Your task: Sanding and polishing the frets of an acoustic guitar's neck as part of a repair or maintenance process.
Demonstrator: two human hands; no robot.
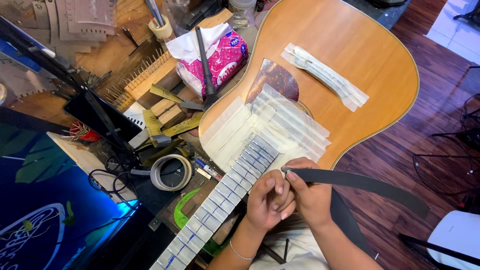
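Pinching together at the near edge of the guitar (345, 60), both hands work on one dark strip (360, 182). The left hand (267, 202) is curled, its fingertips pressed against the strip's end, and the right hand (312, 195) clamps that same end between thumb and forefinger. The rest of the strip runs free to the right of the guitar's waist and folds back under the right wrist, apparently so the loose length stays off the wood. A thin bracelet (239, 251) circles the left wrist.

Just left of the hands lies the guitar's neck (220, 210), its fingerboard covered with pale tape between the frets, probably to shield the wood while only the metal stays bare. More tape (270, 127) is layered over the guitar's top around the soundhole, beside the reddish pickguard (274, 80), likely for the same protection. Farther up the guitar's body, another taped strip (325, 75) masks what seems to be the bridge.

Left of the neck, on the desk (115, 55), sit a tape roll (171, 172), a marker (209, 170) and a green curved guide (184, 212), all within easy reach of the guitar. Beyond them, beside the guitar's upper bout, rest metal rulers (172, 112), a wooden block (150, 77) with pins, a pink tissue pack (215, 60) with a black-handled tool (205, 65) lying across it, and a cup (161, 27) of pens. A dark stand (75, 85) crosses the desk farther left of the guitar, above a lit screen (50, 200).
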